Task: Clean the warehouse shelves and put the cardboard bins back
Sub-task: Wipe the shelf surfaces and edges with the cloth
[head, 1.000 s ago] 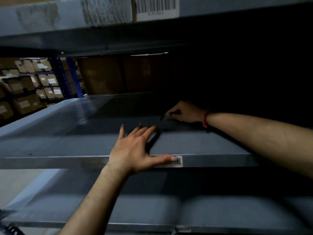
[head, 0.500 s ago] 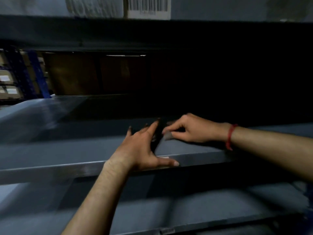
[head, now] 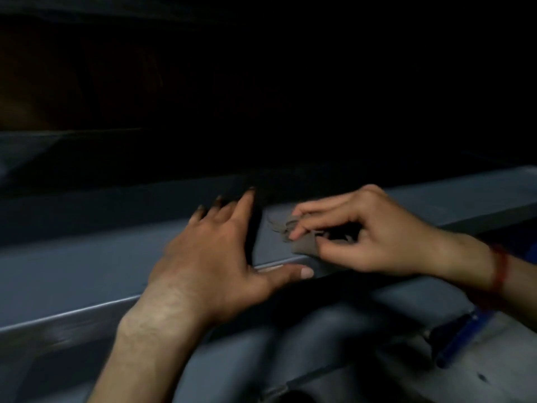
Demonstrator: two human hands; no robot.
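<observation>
Shelf-cleaning step. My left hand (head: 209, 257) flat, unclenched, braced on shelf (head: 87, 271) edge; my right hand (head: 372, 237) pinches grey scrap (head: 302, 242). Next, likely: lift scrap clear without dropping.

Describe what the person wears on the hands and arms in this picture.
Nothing covers the left hand or right hand: no gloves, and both forearms are bare with no sleeves in view. A thin red band circles the right wrist.
</observation>
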